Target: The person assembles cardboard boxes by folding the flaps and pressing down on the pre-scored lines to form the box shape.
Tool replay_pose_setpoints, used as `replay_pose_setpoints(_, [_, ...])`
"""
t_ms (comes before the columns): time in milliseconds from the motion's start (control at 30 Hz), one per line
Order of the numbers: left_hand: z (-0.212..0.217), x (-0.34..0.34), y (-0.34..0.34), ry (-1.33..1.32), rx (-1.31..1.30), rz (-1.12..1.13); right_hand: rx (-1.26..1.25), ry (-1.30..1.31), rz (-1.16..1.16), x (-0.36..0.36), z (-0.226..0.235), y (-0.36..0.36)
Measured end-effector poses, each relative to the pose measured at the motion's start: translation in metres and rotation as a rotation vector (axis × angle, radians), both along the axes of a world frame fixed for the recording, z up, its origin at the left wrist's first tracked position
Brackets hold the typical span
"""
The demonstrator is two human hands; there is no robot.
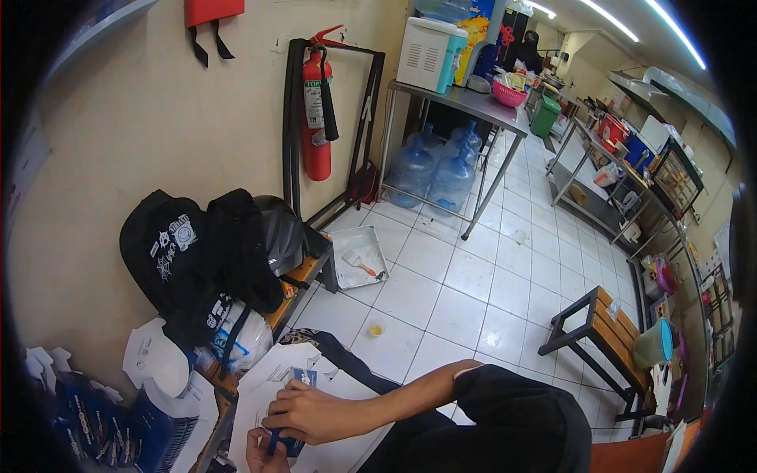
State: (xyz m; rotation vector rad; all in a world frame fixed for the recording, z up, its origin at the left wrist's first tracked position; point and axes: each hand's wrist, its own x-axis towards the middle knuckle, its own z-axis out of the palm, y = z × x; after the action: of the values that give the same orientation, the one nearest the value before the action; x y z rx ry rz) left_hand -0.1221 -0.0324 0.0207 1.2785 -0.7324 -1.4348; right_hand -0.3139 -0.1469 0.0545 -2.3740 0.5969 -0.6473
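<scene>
My right hand lies over a small dark-blue printed card box, its fingers bent and pressing on it. At the lower edge of the same box, my left hand pinches it between thumb and fingers. Beneath both hands a large white cardboard sheet rests across my lap. Much of the box is covered by the right hand, so I cannot tell whether it is folded or flat. To the left lie several blue folded cartons and white card blanks.
A wooden bench carries a black bag and a helmet. A tray with a brush and a small yellow cup are on the floor. Another bench stands right; a metal table stands behind; a person is far off.
</scene>
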Motion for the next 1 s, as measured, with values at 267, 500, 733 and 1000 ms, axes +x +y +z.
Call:
replay_pose_setpoints(267, [0.021, 0.005, -0.008, -0.143, 0.039, -0.089, 0.058, 0.0, 0.089, -0.004, 0.011, -0.001])
replay_pose_setpoints(500, [0.042, -0.002, -0.01, -0.233, -0.005, -0.097, 0.121, 0.047, -0.033, -0.003, 0.017, -0.003])
replay_pose_setpoints(733, [0.044, -0.005, -0.015, -0.147, 0.026, -0.085, 0.061, -0.013, 0.009, 0.0, 0.005, 0.004])
replay_pose_setpoints(1000, [0.046, 0.001, -0.019, -0.186, -0.007, -0.098, 0.06, 0.122, 0.061, -0.001, 0.004, 0.003])
